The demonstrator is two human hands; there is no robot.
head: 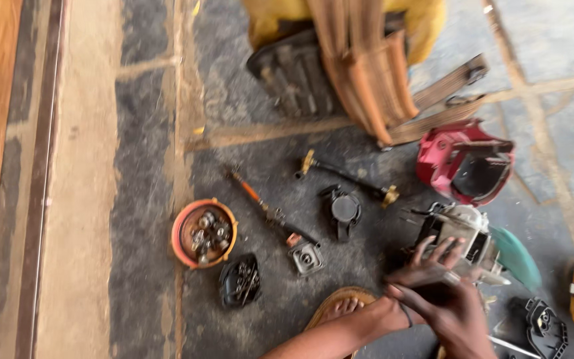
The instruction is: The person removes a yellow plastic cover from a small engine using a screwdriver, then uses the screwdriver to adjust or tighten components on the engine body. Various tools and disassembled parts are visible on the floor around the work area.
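My two hands work low on the stone floor point(134, 279). My right hand point(460, 316) is closed around a small dark part, my left hand point(426, 266) spreads open against the grey engine block point(463, 236), which lies just beyond, its long axis running left-right.

Soft, even daylight lit the floor point(267, 166), and shadows were faint with no glare. Motion blur smeared the whole view, worst around the red housing point(463, 163) and the straps above it.
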